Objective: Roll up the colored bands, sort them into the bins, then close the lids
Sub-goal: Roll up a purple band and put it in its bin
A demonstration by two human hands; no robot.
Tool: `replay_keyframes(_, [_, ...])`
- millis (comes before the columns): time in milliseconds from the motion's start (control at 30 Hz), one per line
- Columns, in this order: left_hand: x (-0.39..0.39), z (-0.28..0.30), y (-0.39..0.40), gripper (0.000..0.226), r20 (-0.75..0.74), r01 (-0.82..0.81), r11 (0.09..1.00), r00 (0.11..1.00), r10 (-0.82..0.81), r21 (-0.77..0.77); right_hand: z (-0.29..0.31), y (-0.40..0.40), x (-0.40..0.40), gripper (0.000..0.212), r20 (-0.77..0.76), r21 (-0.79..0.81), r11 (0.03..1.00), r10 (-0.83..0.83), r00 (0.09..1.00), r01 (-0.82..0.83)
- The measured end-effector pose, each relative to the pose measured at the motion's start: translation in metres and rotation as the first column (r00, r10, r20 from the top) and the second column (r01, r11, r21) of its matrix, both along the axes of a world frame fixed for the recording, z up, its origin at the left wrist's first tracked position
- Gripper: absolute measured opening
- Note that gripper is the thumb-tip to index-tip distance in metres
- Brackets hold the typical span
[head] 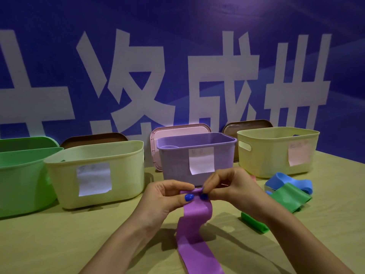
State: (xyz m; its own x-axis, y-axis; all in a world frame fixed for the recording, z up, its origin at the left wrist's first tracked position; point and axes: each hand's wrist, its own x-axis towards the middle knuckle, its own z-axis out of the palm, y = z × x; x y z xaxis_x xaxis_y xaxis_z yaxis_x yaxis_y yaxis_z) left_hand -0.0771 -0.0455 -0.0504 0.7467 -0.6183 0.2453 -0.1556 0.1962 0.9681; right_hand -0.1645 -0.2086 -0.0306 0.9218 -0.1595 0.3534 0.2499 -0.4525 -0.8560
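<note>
Purple band is shown nearest the viewer, trailing from the lower edge of the view up over the worktop to its top end, which is held raised between both hands. That end is pinched by the left hand and the right hand, thumb and fingers of each being clamped on it side by side. Four open bins are set in a row behind: green bin, pale cream bin, purple bin directly beyond the hands, and yellow bin. Paper labels are fixed to the fronts of three bins. Lids are leaned behind them, among them a pink lid. To the right, a green band is seen overlapping a blue band near the yellow bin. A folded green piece is partly hidden by the right forearm.
</note>
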Motion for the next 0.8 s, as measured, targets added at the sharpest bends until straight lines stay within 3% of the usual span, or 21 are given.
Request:
replay_keyframes(200, [-0.006, 0.003, 0.002, 0.020, 0.005, -0.025, 1.000, 1.000, 0.025, 0.018, 0.000, 0.000, 0.001, 0.016, -0.029, 0.126, 0.991, 0.044, 0.999, -0.040])
replay_keyframes(400, [-0.011, 0.003, 0.001, 0.030, 0.061, -0.104, 0.992, 0.993, 0.100, 0.072, -0.006, 0.003, 0.006, 0.009, -0.066, 0.090, 0.996, 0.022, 0.998, -0.016])
replay_keyframes(633, [-0.012, 0.004, -0.003, 0.031, 0.003, -0.131, 0.990, 0.991, 0.131, 0.053, -0.015, 0.005, 0.012, 0.012, 0.077, -0.229, 0.969, -0.077, 0.994, 0.093])
replay_keyframes(733, [-0.011, 0.005, -0.003, 0.024, -0.068, -0.118, 0.991, 0.990, 0.123, 0.068, -0.018, 0.004, 0.014, 0.019, 0.166, -0.521, 0.836, -0.102, 0.981, 0.175])
replay_keyframes(800, [-0.010, 0.005, -0.001, 0.019, -0.091, -0.111, 0.990, 0.989, 0.119, 0.084, -0.019, 0.004, 0.015, 0.022, 0.166, -0.613, 0.771, -0.091, 0.982, 0.175])
